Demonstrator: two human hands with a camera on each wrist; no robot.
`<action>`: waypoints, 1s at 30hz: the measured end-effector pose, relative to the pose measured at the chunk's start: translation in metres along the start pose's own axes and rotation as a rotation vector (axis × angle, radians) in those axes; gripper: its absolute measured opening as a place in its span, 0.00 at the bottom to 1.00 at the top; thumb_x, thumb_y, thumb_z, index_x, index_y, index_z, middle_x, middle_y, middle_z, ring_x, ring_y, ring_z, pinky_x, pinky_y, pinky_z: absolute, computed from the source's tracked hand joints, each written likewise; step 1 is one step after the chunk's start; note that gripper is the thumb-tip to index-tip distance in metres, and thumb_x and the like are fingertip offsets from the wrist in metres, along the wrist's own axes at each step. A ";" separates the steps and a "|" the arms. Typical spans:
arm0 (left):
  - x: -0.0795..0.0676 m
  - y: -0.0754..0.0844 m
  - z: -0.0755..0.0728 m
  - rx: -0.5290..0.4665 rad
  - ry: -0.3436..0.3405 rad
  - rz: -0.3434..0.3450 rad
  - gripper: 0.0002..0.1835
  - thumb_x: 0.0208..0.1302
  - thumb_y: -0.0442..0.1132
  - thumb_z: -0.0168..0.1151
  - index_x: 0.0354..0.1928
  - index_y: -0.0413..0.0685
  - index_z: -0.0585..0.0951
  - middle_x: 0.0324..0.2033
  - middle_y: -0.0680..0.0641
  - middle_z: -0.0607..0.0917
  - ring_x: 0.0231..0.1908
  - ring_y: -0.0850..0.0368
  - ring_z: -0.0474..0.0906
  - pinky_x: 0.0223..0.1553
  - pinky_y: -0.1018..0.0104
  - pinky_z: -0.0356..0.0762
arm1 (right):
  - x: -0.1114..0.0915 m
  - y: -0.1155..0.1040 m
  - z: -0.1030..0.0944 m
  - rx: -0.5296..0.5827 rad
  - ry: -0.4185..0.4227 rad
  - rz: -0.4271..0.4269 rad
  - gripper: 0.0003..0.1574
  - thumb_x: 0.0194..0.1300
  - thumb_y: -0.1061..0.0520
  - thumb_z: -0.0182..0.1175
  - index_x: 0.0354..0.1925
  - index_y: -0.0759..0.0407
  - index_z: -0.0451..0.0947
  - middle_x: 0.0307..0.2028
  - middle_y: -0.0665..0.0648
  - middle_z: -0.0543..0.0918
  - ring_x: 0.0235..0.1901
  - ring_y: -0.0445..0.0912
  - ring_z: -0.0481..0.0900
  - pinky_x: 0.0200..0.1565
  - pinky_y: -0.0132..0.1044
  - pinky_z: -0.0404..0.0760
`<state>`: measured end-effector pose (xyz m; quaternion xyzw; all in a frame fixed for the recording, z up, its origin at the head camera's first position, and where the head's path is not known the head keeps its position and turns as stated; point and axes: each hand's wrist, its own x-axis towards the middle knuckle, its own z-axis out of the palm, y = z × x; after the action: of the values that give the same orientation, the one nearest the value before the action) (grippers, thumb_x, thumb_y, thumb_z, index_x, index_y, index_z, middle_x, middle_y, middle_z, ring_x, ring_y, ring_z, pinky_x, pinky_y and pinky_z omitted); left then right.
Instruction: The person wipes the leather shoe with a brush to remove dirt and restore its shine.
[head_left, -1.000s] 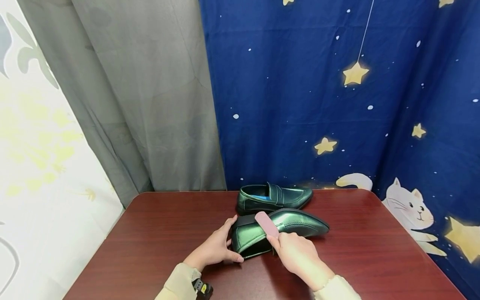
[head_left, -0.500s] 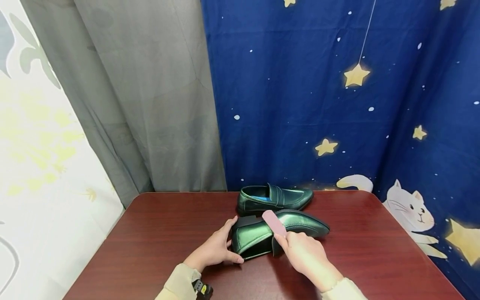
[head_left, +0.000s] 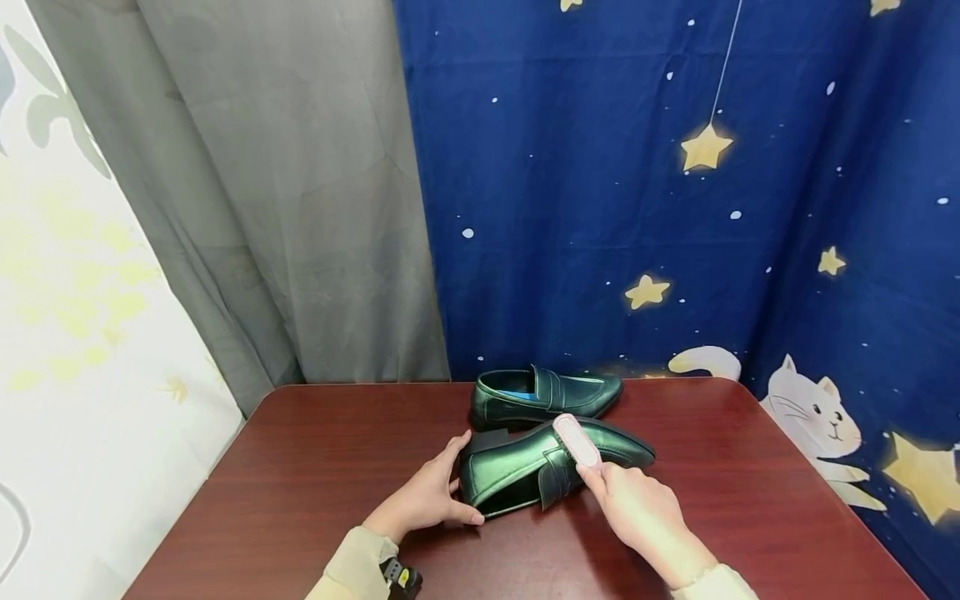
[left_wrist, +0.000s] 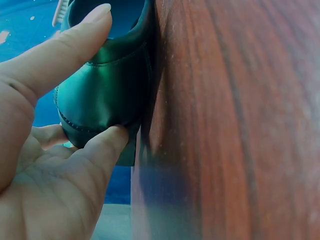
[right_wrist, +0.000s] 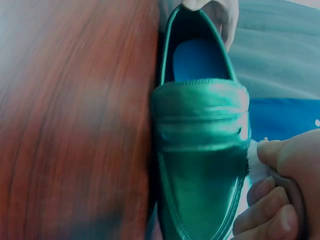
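Note:
A shiny green loafer [head_left: 501, 475] lies on its side, its opening facing me and its toe to the right. My left hand [head_left: 426, 497] holds it by the heel; in the left wrist view the thumb [left_wrist: 75, 47] reaches over the collar and the fingers press low on the heel. My right hand [head_left: 637, 504] grips a pink brush [head_left: 577, 442], whose head lies across the upturned side of the loafer near the strap. White bristles [right_wrist: 256, 162] meet that side in the right wrist view. Part of the handle is hidden in my palm.
The matching green loafer [head_left: 592, 393] stands upright just behind, near the back edge of the reddish-brown wooden table [head_left: 337, 433]. Grey [head_left: 300, 208] and starry blue curtains [head_left: 562, 208] hang behind the table.
My right hand has moved the brush rightward along the side of the loafer, from the heel half to beyond the strap. The left hand and both loafers stay in place.

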<state>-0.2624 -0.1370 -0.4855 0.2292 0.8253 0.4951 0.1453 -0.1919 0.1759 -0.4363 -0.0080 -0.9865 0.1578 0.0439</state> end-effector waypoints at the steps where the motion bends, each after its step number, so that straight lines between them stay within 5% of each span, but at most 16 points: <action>1: 0.000 0.000 0.000 -0.001 0.001 0.001 0.68 0.45 0.37 0.84 0.81 0.48 0.45 0.79 0.31 0.41 0.78 0.38 0.49 0.64 0.49 0.73 | 0.000 0.002 0.000 -0.002 0.002 0.000 0.26 0.74 0.30 0.48 0.34 0.42 0.82 0.24 0.51 0.81 0.25 0.52 0.81 0.23 0.51 0.71; 30: -0.001 -0.001 0.000 0.015 -0.005 -0.001 0.68 0.45 0.39 0.84 0.81 0.48 0.45 0.79 0.31 0.41 0.78 0.39 0.46 0.64 0.51 0.74 | -0.001 0.061 -0.005 -0.019 -0.099 0.105 0.40 0.75 0.26 0.39 0.45 0.54 0.82 0.37 0.61 0.86 0.35 0.58 0.84 0.32 0.57 0.78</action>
<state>-0.2621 -0.1376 -0.4864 0.2311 0.8289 0.4881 0.1459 -0.1903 0.2354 -0.4507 -0.0525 -0.9871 0.1509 -0.0132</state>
